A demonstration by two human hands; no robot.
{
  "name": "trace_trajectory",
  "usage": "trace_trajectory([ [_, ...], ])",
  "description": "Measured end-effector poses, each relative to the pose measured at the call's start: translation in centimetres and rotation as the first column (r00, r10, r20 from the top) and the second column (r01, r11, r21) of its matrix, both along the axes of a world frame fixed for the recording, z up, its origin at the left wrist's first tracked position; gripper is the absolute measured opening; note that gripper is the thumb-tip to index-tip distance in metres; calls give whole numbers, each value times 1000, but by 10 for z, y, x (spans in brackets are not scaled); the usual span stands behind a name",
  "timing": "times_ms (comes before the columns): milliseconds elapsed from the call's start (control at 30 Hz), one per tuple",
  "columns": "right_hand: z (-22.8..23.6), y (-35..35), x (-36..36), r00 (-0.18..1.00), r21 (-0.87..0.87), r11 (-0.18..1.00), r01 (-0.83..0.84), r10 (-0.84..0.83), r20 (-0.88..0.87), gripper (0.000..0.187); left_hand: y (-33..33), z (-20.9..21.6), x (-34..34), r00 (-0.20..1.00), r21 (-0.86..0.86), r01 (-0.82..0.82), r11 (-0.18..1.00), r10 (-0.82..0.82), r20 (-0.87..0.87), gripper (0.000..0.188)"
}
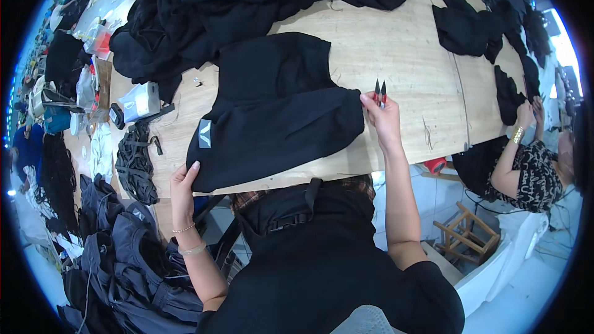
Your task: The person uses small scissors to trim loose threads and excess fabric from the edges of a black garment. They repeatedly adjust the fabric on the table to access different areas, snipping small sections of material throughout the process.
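Observation:
A black garment [278, 120] lies spread on the wooden table before me, with a small pale grey label [205, 134] near its left end. My left hand [184, 180] pinches the garment's lower left corner, thumb on top. At the garment's right end, my right hand [385, 121] is closed around thread snips [380, 91] with red on the handles. The dark blades point away from me and stand slightly apart. Thumb and fingertips of that same hand also touch the garment's right edge.
A large pile of black garments [235, 0] covers the table's far side. At left are black straps [137, 161] and a white box [141, 101]; dark clothes [133, 253] heap below. A co-worker [526, 167] handles black pieces at right, near a wooden stool [467, 232].

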State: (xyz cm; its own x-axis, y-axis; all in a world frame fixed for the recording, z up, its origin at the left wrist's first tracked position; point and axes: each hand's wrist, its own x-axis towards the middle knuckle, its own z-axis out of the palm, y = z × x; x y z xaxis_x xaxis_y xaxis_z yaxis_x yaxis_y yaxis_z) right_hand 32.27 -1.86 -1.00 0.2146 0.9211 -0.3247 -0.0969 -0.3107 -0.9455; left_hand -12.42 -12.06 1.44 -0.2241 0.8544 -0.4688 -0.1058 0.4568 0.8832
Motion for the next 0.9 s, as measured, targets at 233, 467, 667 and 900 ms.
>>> trace_trajectory([
  [233,5,2,42,837,151,966,208,-256,483,27,10,0,7,1000,63,-9,998,10,-9,26],
  [467,25,-20,21,927,-190,939,-286,322,195,23,20,13,9,987,79,117,990,-107,-119,23],
  [667,89,9,27,958,189,951,-246,268,-100,20,32,88,2,957,498,-289,818,241,160,17],
  [900,100,74,16,959,280,943,-179,231,-165,18,64,54,-19,936,541,-348,765,257,240,15],
])
